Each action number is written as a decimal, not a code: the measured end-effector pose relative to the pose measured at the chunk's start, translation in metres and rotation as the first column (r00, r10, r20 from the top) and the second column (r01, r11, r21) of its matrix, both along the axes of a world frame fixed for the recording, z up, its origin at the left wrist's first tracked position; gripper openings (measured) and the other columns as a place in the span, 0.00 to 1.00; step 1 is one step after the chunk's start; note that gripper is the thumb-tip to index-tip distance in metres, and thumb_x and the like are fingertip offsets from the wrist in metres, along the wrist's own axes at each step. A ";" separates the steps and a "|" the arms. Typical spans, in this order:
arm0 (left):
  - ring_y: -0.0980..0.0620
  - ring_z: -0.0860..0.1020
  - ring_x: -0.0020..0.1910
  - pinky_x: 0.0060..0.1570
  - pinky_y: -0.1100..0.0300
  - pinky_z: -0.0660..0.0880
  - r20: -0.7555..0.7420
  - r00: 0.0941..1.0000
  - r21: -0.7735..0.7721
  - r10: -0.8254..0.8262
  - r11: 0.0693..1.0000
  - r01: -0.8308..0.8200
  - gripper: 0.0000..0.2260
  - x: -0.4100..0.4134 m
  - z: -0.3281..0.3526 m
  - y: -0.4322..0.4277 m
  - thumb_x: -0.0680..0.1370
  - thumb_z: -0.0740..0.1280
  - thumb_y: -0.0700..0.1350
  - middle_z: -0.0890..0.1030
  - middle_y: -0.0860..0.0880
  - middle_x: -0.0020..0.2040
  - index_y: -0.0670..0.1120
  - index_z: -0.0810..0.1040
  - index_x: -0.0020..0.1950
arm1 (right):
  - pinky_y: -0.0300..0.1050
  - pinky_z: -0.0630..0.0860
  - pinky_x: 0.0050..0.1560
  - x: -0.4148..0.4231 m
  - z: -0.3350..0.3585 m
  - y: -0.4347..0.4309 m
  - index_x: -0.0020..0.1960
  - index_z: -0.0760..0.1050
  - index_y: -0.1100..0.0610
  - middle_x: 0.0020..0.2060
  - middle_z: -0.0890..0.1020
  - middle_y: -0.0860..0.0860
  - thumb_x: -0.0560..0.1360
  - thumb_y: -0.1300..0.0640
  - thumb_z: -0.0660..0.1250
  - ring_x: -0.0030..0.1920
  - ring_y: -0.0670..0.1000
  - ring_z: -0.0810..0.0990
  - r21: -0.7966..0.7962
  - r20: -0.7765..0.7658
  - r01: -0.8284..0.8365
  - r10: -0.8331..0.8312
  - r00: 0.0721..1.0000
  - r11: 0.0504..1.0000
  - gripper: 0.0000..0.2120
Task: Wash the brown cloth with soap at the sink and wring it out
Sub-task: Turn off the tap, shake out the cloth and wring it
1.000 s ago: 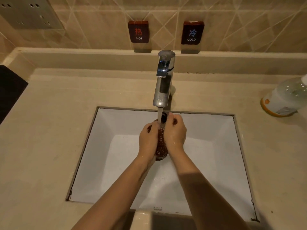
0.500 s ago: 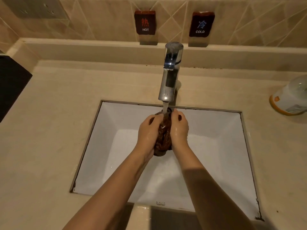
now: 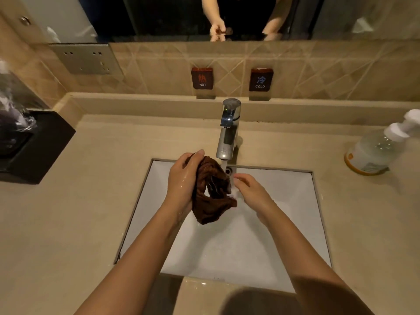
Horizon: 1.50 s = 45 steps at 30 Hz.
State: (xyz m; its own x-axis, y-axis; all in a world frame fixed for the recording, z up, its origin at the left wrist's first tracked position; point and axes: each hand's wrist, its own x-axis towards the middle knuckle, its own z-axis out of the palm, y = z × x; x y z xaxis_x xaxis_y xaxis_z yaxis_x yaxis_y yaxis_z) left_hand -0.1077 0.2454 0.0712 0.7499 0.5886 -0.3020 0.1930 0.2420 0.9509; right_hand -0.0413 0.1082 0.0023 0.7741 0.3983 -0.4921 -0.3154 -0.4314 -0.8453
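The wet brown cloth [image 3: 210, 192] hangs crumpled over the white sink [image 3: 284, 223], just left of the water stream. My left hand [image 3: 181, 180] grips its upper left side, thumb on top. To the right of the cloth is my right hand [image 3: 251, 192], fingers spread and pointing at the cloth, apparently touching only its edge and holding nothing. Water runs from the chrome faucet [image 3: 227, 130] down between cloth and right hand. A soap pump bottle [image 3: 375, 148] stands on the counter at the far right.
Beige counter [image 3: 91, 201] surrounds the sink. A black tray [image 3: 34, 146] with a plastic-wrapped item sits at far left. HOT [image 3: 202, 78] and COLD [image 3: 260, 79] signs hang on the tiled wall under a mirror. A socket plate [image 3: 86, 59] is on the left wall.
Both hands were pressed together around the bunched cloth under the stream. Now the right hand has let go and moved right; the left hand holds the loosened cloth. The view tilted up.
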 end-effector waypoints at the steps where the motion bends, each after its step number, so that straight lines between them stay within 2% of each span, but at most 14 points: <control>1: 0.54 0.77 0.35 0.35 0.64 0.74 -0.006 1.000 0.012 -0.009 1.000 0.009 0.10 -0.002 0.004 -0.001 0.77 0.67 0.50 0.78 0.49 0.36 0.43 0.78 0.41 | 0.45 0.72 0.56 0.004 0.012 -0.001 0.62 0.72 0.50 0.58 0.74 0.47 0.80 0.48 0.56 0.57 0.48 0.73 -0.022 0.079 0.009 -0.007 0.997 1.000 0.14; 3: 0.52 0.78 0.39 0.35 0.64 0.75 -0.011 1.000 0.031 -0.008 0.999 0.009 0.11 -0.005 0.011 -0.001 0.76 0.67 0.51 0.79 0.48 0.39 0.43 0.78 0.44 | 0.46 0.74 0.53 0.015 0.043 0.001 0.52 0.76 0.48 0.54 0.77 0.47 0.80 0.47 0.53 0.53 0.48 0.75 0.000 0.180 0.044 -0.043 0.983 0.999 0.13; 5: 0.51 0.77 0.40 0.36 0.62 0.74 0.015 1.000 0.025 0.011 1.000 -0.011 0.10 -0.007 0.022 0.000 0.76 0.67 0.50 0.78 0.48 0.39 0.44 0.78 0.42 | 0.45 0.76 0.48 0.029 0.075 0.009 0.50 0.78 0.52 0.48 0.80 0.49 0.80 0.46 0.50 0.45 0.47 0.78 0.040 0.218 0.055 -0.063 0.974 0.998 0.19; 8: 0.53 0.77 0.37 0.37 0.62 0.75 0.069 0.997 0.016 0.032 0.999 -0.034 0.09 -0.010 0.044 0.002 0.76 0.68 0.48 0.77 0.49 0.37 0.44 0.77 0.40 | 0.40 0.72 0.32 0.046 0.116 0.027 0.48 0.78 0.58 0.37 0.82 0.53 0.80 0.41 0.46 0.32 0.49 0.77 0.168 0.067 0.047 -0.059 0.996 0.985 0.28; 12: 0.54 0.76 0.34 0.36 0.61 0.75 0.113 0.993 0.019 0.041 0.999 -0.043 0.09 -0.016 0.066 0.006 0.77 0.67 0.47 0.77 0.49 0.35 0.43 0.77 0.40 | 0.38 0.67 0.26 0.054 0.126 0.049 0.40 0.76 0.58 0.31 0.78 0.53 0.81 0.47 0.51 0.26 0.48 0.70 0.109 0.043 -0.032 0.028 0.999 0.993 0.21; 17: 0.53 0.76 0.34 0.37 0.60 0.75 0.150 0.988 0.036 0.021 0.999 -0.026 0.10 -0.023 0.078 0.010 0.77 0.67 0.48 0.77 0.48 0.35 0.43 0.77 0.38 | 0.35 0.61 0.20 0.065 0.114 0.052 0.36 0.72 0.55 0.26 0.70 0.49 0.78 0.49 0.58 0.22 0.45 0.64 0.208 -0.102 0.071 -0.051 0.993 0.976 0.16; 21: 0.54 0.77 0.35 0.36 0.63 0.75 0.136 0.991 0.060 0.019 0.998 -0.028 0.09 -0.020 0.083 0.011 0.76 0.68 0.48 0.78 0.49 0.36 0.44 0.78 0.39 | 0.36 0.63 0.23 0.064 0.114 0.056 0.37 0.74 0.57 0.26 0.71 0.50 0.78 0.51 0.59 0.24 0.45 0.65 0.192 -0.020 0.078 -0.076 0.997 0.978 0.15; 25: 0.54 0.78 0.37 0.38 0.63 0.76 0.130 0.992 0.075 -0.005 0.997 -0.005 0.08 -0.015 0.090 0.023 0.76 0.68 0.47 0.79 0.49 0.38 0.44 0.79 0.41 | 0.39 0.62 0.26 0.058 0.113 0.068 0.35 0.74 0.58 0.27 0.72 0.51 0.77 0.53 0.58 0.25 0.47 0.65 0.242 0.030 0.199 -0.213 0.977 0.949 0.15; 29: 0.52 0.78 0.38 0.40 0.58 0.76 0.121 0.993 0.050 -0.009 0.999 0.003 0.08 -0.014 0.089 0.024 0.76 0.68 0.48 0.79 0.47 0.39 0.43 0.79 0.42 | 0.40 0.62 0.26 0.056 0.101 0.069 0.34 0.74 0.57 0.27 0.73 0.52 0.78 0.52 0.58 0.25 0.48 0.66 0.221 0.071 0.220 -0.241 0.968 0.950 0.16; 34: 0.51 0.76 0.38 0.38 0.59 0.74 0.141 0.986 0.068 -0.085 0.995 0.076 0.10 -0.013 0.095 0.034 0.76 0.68 0.48 0.77 0.45 0.38 0.42 0.77 0.42 | 0.40 0.65 0.27 0.047 0.087 0.071 0.33 0.75 0.57 0.27 0.74 0.53 0.78 0.52 0.59 0.25 0.48 0.68 0.201 0.146 0.239 -0.270 0.952 0.950 0.17; 41: 0.51 0.77 0.39 0.40 0.59 0.74 0.142 0.976 0.067 -0.168 0.985 0.159 0.10 -0.016 0.095 0.046 0.76 0.68 0.49 0.78 0.47 0.38 0.43 0.78 0.41 | 0.39 0.64 0.25 0.040 0.090 0.071 0.37 0.73 0.57 0.28 0.73 0.53 0.79 0.51 0.57 0.25 0.48 0.67 0.214 0.093 0.253 -0.277 0.956 0.944 0.16; 43: 0.51 0.77 0.39 0.39 0.61 0.75 0.156 0.968 0.075 -0.199 0.979 0.190 0.10 -0.019 0.094 0.047 0.76 0.68 0.49 0.78 0.47 0.38 0.43 0.78 0.42 | 0.41 0.67 0.29 0.027 0.092 0.071 0.39 0.73 0.57 0.30 0.76 0.54 0.79 0.50 0.55 0.28 0.50 0.70 0.177 0.119 0.225 -0.247 0.962 0.958 0.16; 45: 0.53 0.78 0.38 0.38 0.63 0.75 0.180 0.954 0.084 -0.239 0.970 0.227 0.09 -0.022 0.096 0.047 0.76 0.68 0.48 0.78 0.48 0.38 0.44 0.79 0.41 | 0.44 0.72 0.39 0.007 0.092 0.067 0.44 0.75 0.55 0.35 0.79 0.51 0.80 0.46 0.52 0.35 0.50 0.75 0.101 0.185 0.146 -0.163 0.969 0.984 0.18</control>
State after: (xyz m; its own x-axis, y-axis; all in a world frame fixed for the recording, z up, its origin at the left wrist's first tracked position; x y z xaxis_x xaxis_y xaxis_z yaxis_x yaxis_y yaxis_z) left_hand -0.1298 0.2924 0.1672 0.9082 0.4035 -0.1115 0.0539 0.1512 0.9870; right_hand -0.0339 0.1754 0.0942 0.9063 0.3004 -0.2973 -0.2007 -0.3133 -0.9282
